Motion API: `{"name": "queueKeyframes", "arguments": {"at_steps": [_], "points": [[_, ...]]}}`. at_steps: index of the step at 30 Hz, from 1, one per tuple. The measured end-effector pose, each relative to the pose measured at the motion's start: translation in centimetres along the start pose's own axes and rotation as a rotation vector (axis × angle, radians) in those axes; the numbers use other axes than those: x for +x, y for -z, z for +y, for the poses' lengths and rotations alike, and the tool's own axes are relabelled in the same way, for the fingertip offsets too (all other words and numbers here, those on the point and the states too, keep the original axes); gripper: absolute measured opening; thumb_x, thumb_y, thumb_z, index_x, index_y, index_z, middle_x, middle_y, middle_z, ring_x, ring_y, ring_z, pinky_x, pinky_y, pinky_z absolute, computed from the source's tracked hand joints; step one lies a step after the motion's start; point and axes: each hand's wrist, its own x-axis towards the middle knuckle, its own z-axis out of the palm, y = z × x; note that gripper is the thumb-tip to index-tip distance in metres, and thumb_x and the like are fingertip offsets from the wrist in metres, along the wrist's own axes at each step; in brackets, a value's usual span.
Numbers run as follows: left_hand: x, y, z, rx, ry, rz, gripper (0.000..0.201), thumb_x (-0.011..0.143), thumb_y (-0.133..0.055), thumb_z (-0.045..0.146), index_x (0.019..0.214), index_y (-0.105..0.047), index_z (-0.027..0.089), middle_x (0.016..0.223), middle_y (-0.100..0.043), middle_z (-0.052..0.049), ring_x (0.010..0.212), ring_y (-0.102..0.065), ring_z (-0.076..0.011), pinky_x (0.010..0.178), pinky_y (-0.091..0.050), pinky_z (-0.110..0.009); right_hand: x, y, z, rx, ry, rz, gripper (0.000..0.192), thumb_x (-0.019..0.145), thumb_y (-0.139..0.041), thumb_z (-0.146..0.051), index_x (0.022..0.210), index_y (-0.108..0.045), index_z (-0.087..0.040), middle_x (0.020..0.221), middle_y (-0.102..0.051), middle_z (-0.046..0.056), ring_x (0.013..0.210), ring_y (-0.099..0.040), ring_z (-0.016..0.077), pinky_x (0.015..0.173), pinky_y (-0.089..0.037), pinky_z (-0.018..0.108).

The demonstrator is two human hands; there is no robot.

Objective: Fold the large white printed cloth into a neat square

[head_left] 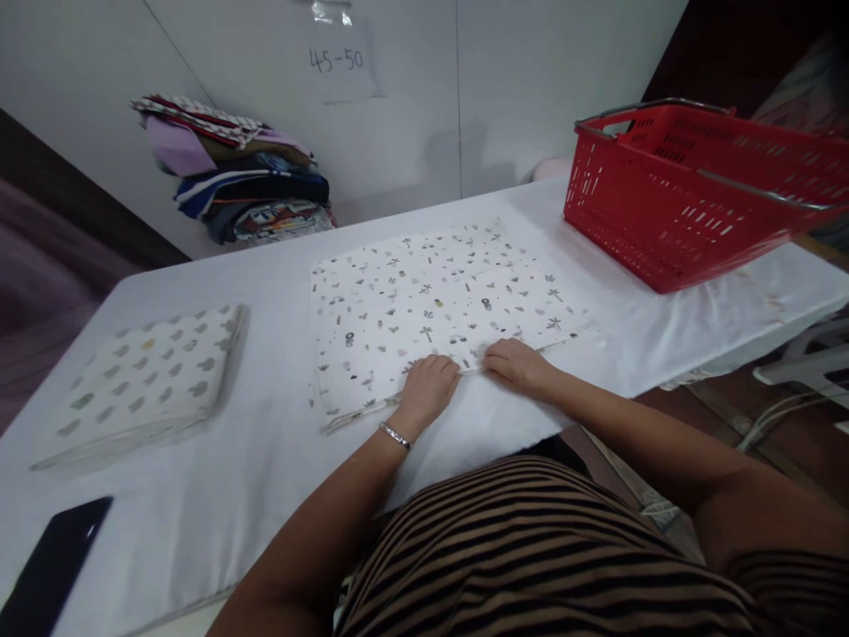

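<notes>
Both hands are right up on the near edge of a white cotton-looking cloth (411,318). The left hand (430,389) has its fingers bunched close together and bent over the edge, with a silvery bracelet (396,435) on that wrist. The right hand (517,364) is just beside it, small gap between, fingers curled down on the same edge. Thumbs are hidden, so can't tell if either one is really pinching the fabric or just pressing on it.

The cloth itself is spread flat mid-table, a folded edge showing along the front, printed with little palm trees, rainbows and other tiny motifs. It's on a table with a white tablecloth (279,372). Over to the left, well apart, there's a folded cloth with grey-green prints (149,372), and nearer the front corner a flat black object (57,562), too cut off to name.

Far right: red plastic shopping basket (663,221) with metal handles. Behind the table, a stack of folded fabrics (245,168) by the pale wall (411,150), plus a paper sign (338,71) reading "45-50".
</notes>
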Motion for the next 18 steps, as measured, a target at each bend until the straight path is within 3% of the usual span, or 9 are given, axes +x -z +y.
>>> {"name": "queueKeyframes", "arguments": {"at_steps": [11, 18], "points": [[0.4, -0.1, -0.1, -0.045, 0.075, 0.082, 0.016, 0.093, -0.044, 0.022, 0.092, -0.059, 0.019, 0.086, -0.063, -0.005, 0.082, -0.056, -0.0192, 0.072, -0.042, -0.033, 0.4, 0.2, -0.4, -0.106, -0.083, -0.026, 0.021, 0.093, -0.044, -0.019, 0.099, -0.064, -0.015, 0.091, -0.064, 0.010, 0.084, -0.049, 0.0203, 0.072, -0.032, 0.033], [0.2, 0.3, 1.3, -0.018, -0.002, 0.127, 0.018, 0.091, -0.046, 0.017, 0.088, -0.063, 0.022, 0.099, -0.061, -0.007, 0.095, -0.052, -0.0213, 0.080, -0.039, -0.038, 1.0, 0.2, 0.3, -0.085, -0.147, -0.028, 0.021, 0.093, -0.046, -0.019, 0.100, -0.065, -0.017, 0.091, -0.065, 0.008, 0.084, -0.052, 0.0196, 0.073, -0.033, 0.032]]}}
